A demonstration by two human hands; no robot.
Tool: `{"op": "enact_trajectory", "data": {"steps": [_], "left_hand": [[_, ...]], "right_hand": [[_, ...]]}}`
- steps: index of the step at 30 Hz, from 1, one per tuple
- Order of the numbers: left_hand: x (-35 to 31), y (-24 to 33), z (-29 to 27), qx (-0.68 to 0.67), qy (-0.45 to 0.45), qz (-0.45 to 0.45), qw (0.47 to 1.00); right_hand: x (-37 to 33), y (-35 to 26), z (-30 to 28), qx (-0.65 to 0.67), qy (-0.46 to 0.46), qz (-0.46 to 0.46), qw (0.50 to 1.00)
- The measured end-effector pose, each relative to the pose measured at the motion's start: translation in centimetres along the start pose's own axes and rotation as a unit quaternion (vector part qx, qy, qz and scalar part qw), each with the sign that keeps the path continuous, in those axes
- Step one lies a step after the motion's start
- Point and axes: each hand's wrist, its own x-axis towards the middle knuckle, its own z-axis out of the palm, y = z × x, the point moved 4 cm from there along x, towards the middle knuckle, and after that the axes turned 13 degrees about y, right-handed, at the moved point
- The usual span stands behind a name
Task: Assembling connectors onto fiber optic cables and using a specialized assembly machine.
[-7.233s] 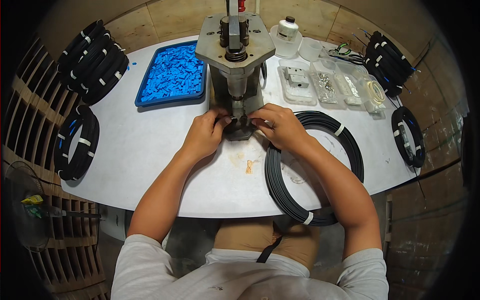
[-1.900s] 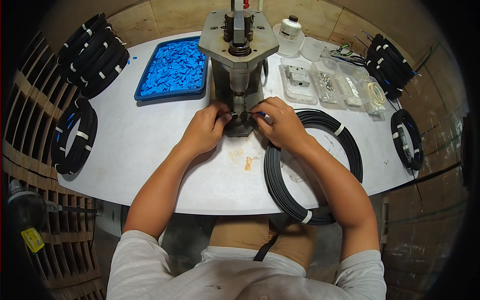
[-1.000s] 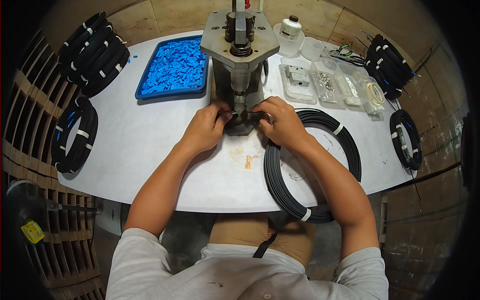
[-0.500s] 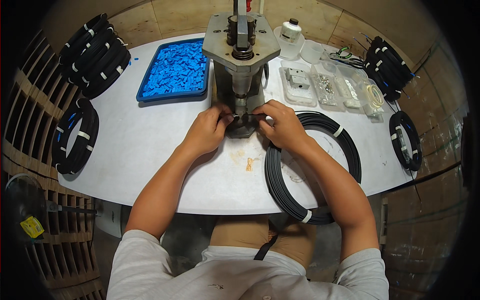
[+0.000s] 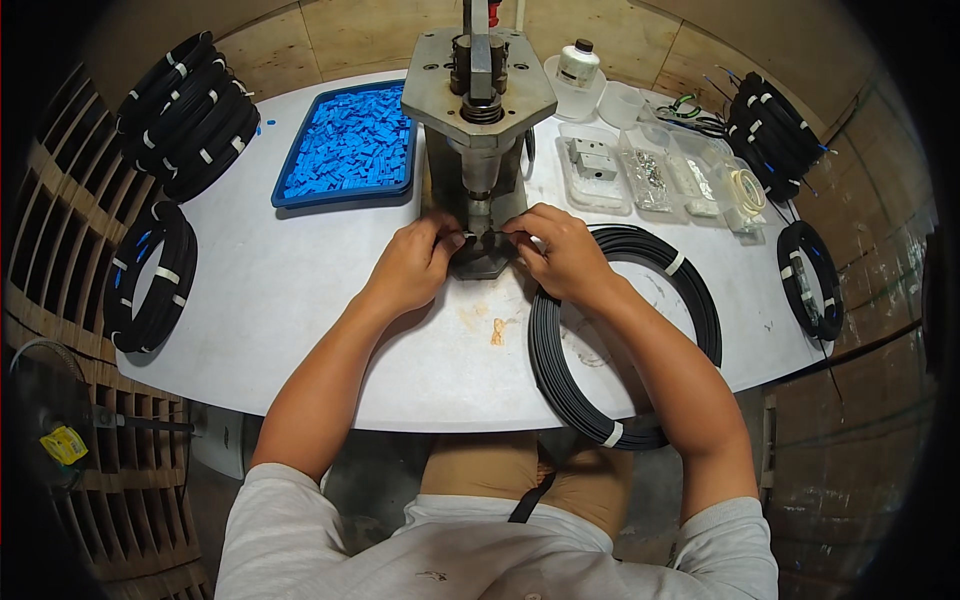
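A metal hand press (image 5: 480, 85) stands at the table's far middle, and both my hands are at the foot of its ram. On its left side, my left hand (image 5: 408, 262) is closed in a pinch, with a tiny pale bit showing at the fingertips. What it holds is too small to name. My right hand (image 5: 568, 255) pinches the end of a black cable on the other side of the ram. Beneath my right forearm lies a large coil of black cable (image 5: 560, 375), bound with white tape and overhanging the front edge. My fingers partly hide the press's lower die.
Left of the press sits a blue tray (image 5: 290, 200) of small blue parts. Bundled black coils (image 5: 205, 125) stack at the far left, with another coil (image 5: 160, 275) nearer. On the right are clear plastic boxes (image 5: 655, 185), a white bottle (image 5: 578, 65) and more coils (image 5: 775, 130).
The view has shifted very slightly. My right fingertips are a touch closer to the ram, and less cable shows between them and the press. My left hand stays in place.
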Motion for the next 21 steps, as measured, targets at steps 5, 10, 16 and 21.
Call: {"op": "enact_trajectory", "data": {"steps": [5, 10, 16, 21], "left_hand": [[0.16, 0.13, 0.06, -0.004, -0.003, -0.008, 1.000], [0.09, 0.12, 0.01, -0.006, -0.004, -0.007, 1.000], [0.06, 0.24, 0.03, -0.015, -0.005, -0.010, 1.000], [0.13, 0.30, 0.09, -0.007, -0.007, -0.005, 1.000]], "right_hand": [[-0.01, 0.24, 0.05, -0.002, -0.011, 0.010, 1.000], [-0.02, 0.18, 0.09, 0.004, -0.006, 0.022, 1.000], [-0.14, 0.26, 0.04, -0.002, -0.009, 0.015, 1.000], [-0.15, 0.19, -0.06, 0.009, -0.009, 0.026, 1.000]]}}
